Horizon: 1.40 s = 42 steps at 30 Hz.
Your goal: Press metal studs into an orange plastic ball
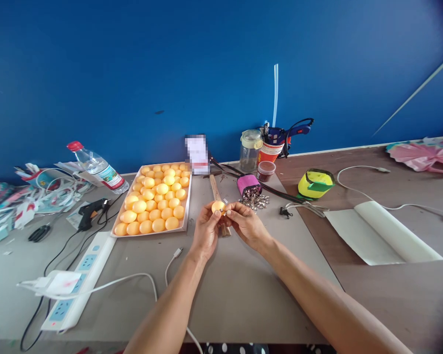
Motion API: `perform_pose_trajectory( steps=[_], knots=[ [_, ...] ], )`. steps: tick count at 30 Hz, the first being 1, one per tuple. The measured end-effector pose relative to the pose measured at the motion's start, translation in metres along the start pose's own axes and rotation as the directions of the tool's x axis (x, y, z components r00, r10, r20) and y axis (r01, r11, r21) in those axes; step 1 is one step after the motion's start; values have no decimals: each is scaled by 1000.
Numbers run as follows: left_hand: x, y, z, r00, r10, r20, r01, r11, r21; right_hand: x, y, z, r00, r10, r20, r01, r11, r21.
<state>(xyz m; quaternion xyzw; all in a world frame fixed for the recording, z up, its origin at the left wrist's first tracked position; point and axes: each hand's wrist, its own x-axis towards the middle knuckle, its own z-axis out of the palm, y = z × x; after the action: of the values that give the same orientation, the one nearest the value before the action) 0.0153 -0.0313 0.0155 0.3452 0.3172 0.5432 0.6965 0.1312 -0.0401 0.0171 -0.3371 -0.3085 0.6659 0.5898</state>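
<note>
Over the middle of the table, my left hand [205, 231] pinches an orange ping-pong ball [218, 207] between thumb and fingers. My right hand [248, 227] is closed at the ball's right side, its thumb and forefinger on a small shiny metal piece [223, 212] that is too small to make out fully. Beneath the hands lies a wooden stick [215, 188], partly covered by them. Beyond my right hand, a pink container [248, 184] lies tipped on its side, with many small metal pieces [257, 202] spilling from it. To the left stands a shallow box [186, 216] of similar orange balls.
At left are a power strip [81, 280] with cables, a glue gun [90, 212] and a water bottle [99, 169]. Behind are a lidded jar [249, 150] and a cup of tools [271, 150]. A yellow container [315, 184] and a paper roll [391, 236] lie right.
</note>
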Motion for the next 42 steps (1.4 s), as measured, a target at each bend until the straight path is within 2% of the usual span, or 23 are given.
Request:
perform_pose_trajectory(
  steps=[14,25,31,36,38,40,41,42],
  knots=[
    [-2,-3,2,1000,12,13,-11,1000,-11,-1,7,-3,997,-72,-41,68,994,-85],
    [-5,-6,5,1000,19,-1,-19,1000,18,-4,4,1,992,-87,-90,76,989,-126],
    [-5,-7,4,1000,13,18,-14,999,48,-3,5,1,990,-66,-127,61,997,-40],
    [-2,-4,3,999,21,28,-21,1000,11,2,-2,-3,997,-35,-67,32,998,-47],
    [-1,-2,3,999,-20,29,21,999,-38,5,-9,-12,998,-44,-44,39,993,-111],
    [0,-1,1,997,-77,28,79,994,-81,8,-16,-24,987,-130,-95,93,942,-324],
    [0,0,0,994,-101,30,103,990,-98,10,-19,-32,969,-206,-139,111,858,-501],
    [0,0,0,993,-117,33,120,986,-113,11,-21,-38,940,-299,-166,108,719,-687]
  ],
)
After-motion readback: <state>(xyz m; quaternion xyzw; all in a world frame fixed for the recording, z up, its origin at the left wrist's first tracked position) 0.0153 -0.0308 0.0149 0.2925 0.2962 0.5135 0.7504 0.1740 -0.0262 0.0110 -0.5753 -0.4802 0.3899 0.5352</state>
